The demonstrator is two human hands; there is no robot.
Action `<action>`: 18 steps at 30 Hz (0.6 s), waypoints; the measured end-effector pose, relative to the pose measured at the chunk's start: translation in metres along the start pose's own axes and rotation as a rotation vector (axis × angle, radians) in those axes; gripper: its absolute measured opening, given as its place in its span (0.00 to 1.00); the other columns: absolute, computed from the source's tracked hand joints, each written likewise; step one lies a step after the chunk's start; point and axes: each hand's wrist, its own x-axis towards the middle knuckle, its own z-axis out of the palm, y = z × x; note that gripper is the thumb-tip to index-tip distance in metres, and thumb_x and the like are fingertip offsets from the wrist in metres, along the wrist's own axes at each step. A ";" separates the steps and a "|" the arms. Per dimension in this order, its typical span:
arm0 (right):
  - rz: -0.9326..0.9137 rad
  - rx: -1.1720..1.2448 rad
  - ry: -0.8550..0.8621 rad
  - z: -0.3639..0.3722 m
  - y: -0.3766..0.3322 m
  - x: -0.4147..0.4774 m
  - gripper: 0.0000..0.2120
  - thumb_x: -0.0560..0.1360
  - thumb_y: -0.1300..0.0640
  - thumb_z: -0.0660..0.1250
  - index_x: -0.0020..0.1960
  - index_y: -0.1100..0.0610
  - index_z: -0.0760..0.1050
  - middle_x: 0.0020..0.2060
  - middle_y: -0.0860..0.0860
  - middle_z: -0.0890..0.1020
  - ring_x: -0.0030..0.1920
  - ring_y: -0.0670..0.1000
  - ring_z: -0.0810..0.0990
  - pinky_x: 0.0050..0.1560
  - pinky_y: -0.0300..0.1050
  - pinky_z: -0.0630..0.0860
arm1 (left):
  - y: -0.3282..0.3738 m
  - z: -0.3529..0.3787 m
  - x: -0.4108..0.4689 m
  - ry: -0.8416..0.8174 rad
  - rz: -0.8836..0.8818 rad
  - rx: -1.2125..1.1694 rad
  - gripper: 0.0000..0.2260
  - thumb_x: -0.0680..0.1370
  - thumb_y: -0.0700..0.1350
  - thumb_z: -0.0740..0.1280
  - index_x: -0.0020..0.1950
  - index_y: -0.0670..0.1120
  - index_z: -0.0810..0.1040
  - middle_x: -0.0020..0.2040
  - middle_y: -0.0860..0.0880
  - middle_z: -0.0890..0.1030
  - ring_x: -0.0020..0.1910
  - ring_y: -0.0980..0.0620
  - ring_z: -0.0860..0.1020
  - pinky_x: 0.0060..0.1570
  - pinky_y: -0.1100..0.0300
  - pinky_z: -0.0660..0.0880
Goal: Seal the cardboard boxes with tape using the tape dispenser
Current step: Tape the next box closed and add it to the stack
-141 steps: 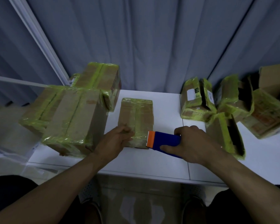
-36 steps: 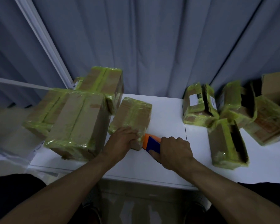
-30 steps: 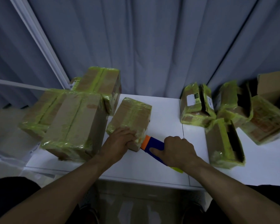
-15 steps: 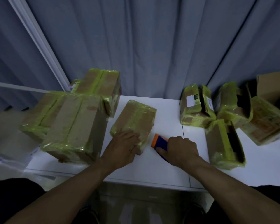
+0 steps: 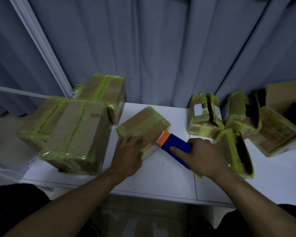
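Head view: the left hand (image 5: 128,156) lies on the near end of a small cardboard box (image 5: 143,124) wrapped in yellow-green tape, its fingers (image 5: 135,140) flat and close together. The box lies askew about the middle of the white counter (image 5: 161,175). The right hand (image 5: 205,158) grips a blue tape dispenser (image 5: 174,145), fingers (image 5: 175,149) curled round its body, and the orange front end touches the box's near right edge. Larger taped boxes (image 5: 75,134) crowd the counter's left end, smaller taped and torn-open boxes (image 5: 203,117) stand at its right end, and a grey curtain (image 5: 161,48) hangs behind the far edge.
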 end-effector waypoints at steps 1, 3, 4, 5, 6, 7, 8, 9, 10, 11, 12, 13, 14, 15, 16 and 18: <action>-0.017 0.043 0.018 -0.005 0.001 -0.001 0.30 0.71 0.24 0.63 0.35 0.52 0.74 0.28 0.47 0.78 0.30 0.47 0.79 0.34 0.46 0.79 | -0.004 -0.003 0.000 0.015 0.026 -0.021 0.28 0.68 0.34 0.71 0.68 0.46 0.77 0.68 0.46 0.77 0.68 0.40 0.70 0.73 0.52 0.49; -0.050 0.118 0.053 -0.013 0.002 -0.002 0.28 0.71 0.25 0.64 0.35 0.51 0.73 0.27 0.47 0.78 0.28 0.45 0.78 0.32 0.44 0.76 | -0.014 -0.011 0.000 0.070 0.033 -0.021 0.38 0.59 0.23 0.66 0.68 0.45 0.77 0.71 0.46 0.74 0.72 0.40 0.66 0.75 0.44 0.52; -0.060 0.142 0.072 -0.015 0.003 -0.002 0.28 0.71 0.25 0.65 0.35 0.51 0.73 0.27 0.46 0.78 0.28 0.44 0.78 0.31 0.43 0.76 | -0.020 -0.014 0.001 0.097 0.017 0.004 0.40 0.58 0.21 0.64 0.69 0.44 0.76 0.72 0.45 0.73 0.73 0.39 0.64 0.74 0.40 0.57; -0.064 0.155 0.086 -0.015 0.003 -0.002 0.28 0.70 0.25 0.64 0.35 0.51 0.73 0.27 0.46 0.78 0.29 0.44 0.79 0.32 0.44 0.77 | -0.022 -0.016 0.003 0.097 -0.009 0.038 0.39 0.60 0.22 0.64 0.70 0.43 0.75 0.74 0.45 0.70 0.73 0.38 0.63 0.72 0.38 0.62; -0.063 0.158 0.094 -0.014 0.004 -0.002 0.28 0.70 0.24 0.64 0.36 0.50 0.73 0.28 0.45 0.79 0.29 0.44 0.79 0.33 0.45 0.79 | -0.021 -0.017 0.006 0.082 -0.037 0.082 0.35 0.64 0.25 0.66 0.71 0.43 0.74 0.75 0.44 0.68 0.74 0.38 0.62 0.72 0.38 0.63; -0.062 0.149 0.097 -0.012 0.005 -0.001 0.28 0.70 0.24 0.63 0.37 0.50 0.73 0.29 0.45 0.79 0.30 0.44 0.80 0.34 0.45 0.80 | -0.015 -0.017 0.009 0.067 -0.066 0.106 0.29 0.70 0.31 0.67 0.72 0.43 0.73 0.75 0.43 0.67 0.75 0.38 0.62 0.73 0.39 0.62; -0.059 0.136 0.097 -0.011 0.005 -0.001 0.29 0.69 0.23 0.62 0.38 0.50 0.73 0.29 0.44 0.79 0.30 0.44 0.80 0.35 0.45 0.80 | -0.006 -0.017 0.011 0.059 -0.085 0.072 0.23 0.76 0.40 0.64 0.72 0.43 0.72 0.75 0.42 0.68 0.74 0.39 0.63 0.73 0.41 0.62; -0.058 0.124 0.100 -0.008 0.007 0.000 0.29 0.69 0.23 0.61 0.38 0.49 0.73 0.30 0.44 0.79 0.30 0.44 0.80 0.35 0.46 0.81 | 0.006 -0.018 0.012 0.065 -0.088 0.000 0.21 0.79 0.48 0.59 0.71 0.43 0.74 0.73 0.43 0.70 0.73 0.40 0.65 0.73 0.42 0.63; -0.057 0.114 0.104 -0.006 0.008 0.001 0.29 0.69 0.22 0.61 0.38 0.49 0.73 0.30 0.44 0.80 0.31 0.44 0.80 0.36 0.46 0.82 | 0.018 -0.020 0.012 0.065 -0.092 -0.079 0.22 0.80 0.53 0.56 0.69 0.45 0.76 0.71 0.45 0.74 0.71 0.43 0.68 0.71 0.44 0.66; -0.055 0.106 0.106 -0.004 0.010 0.002 0.29 0.70 0.22 0.61 0.39 0.49 0.73 0.30 0.44 0.80 0.31 0.44 0.80 0.36 0.47 0.82 | 0.029 -0.021 0.012 0.038 -0.089 -0.124 0.22 0.79 0.57 0.56 0.66 0.48 0.77 0.68 0.48 0.76 0.68 0.47 0.71 0.69 0.48 0.67; -0.054 0.098 0.103 -0.003 0.012 0.003 0.29 0.70 0.23 0.62 0.39 0.49 0.73 0.31 0.44 0.80 0.31 0.44 0.80 0.37 0.48 0.83 | 0.037 -0.021 0.010 -0.010 -0.061 -0.128 0.23 0.78 0.62 0.57 0.65 0.51 0.77 0.65 0.52 0.77 0.65 0.50 0.72 0.67 0.52 0.67; -0.050 0.092 0.098 -0.002 0.014 0.003 0.28 0.70 0.23 0.62 0.39 0.49 0.72 0.31 0.44 0.80 0.31 0.44 0.80 0.37 0.48 0.83 | 0.040 -0.019 0.008 -0.085 -0.015 -0.108 0.27 0.76 0.68 0.59 0.67 0.53 0.75 0.66 0.54 0.76 0.65 0.52 0.72 0.67 0.55 0.66; -0.049 0.089 0.095 -0.002 0.015 0.002 0.28 0.71 0.23 0.62 0.39 0.49 0.72 0.31 0.44 0.80 0.32 0.44 0.80 0.37 0.47 0.83 | 0.040 -0.016 0.006 -0.175 0.037 -0.057 0.32 0.74 0.72 0.59 0.70 0.54 0.72 0.69 0.54 0.73 0.67 0.51 0.69 0.68 0.53 0.65; -0.051 0.083 0.093 -0.003 0.015 0.002 0.29 0.70 0.23 0.62 0.39 0.50 0.72 0.31 0.44 0.80 0.31 0.44 0.80 0.37 0.47 0.83 | 0.037 -0.015 0.006 -0.265 0.089 0.011 0.35 0.73 0.72 0.61 0.74 0.53 0.68 0.73 0.52 0.69 0.71 0.49 0.65 0.71 0.50 0.63; -0.057 0.074 0.094 -0.003 0.015 0.001 0.29 0.70 0.23 0.62 0.39 0.50 0.72 0.31 0.44 0.80 0.31 0.44 0.80 0.37 0.46 0.82 | 0.031 -0.016 0.007 -0.343 0.122 0.065 0.35 0.75 0.68 0.63 0.77 0.53 0.63 0.77 0.51 0.63 0.75 0.46 0.61 0.74 0.45 0.60; -0.072 0.075 0.092 -0.004 0.014 -0.001 0.28 0.70 0.23 0.63 0.38 0.50 0.72 0.30 0.44 0.79 0.31 0.44 0.79 0.36 0.45 0.81 | 0.022 -0.019 0.013 -0.437 0.105 0.093 0.33 0.80 0.59 0.63 0.81 0.53 0.53 0.81 0.51 0.52 0.79 0.44 0.50 0.76 0.40 0.47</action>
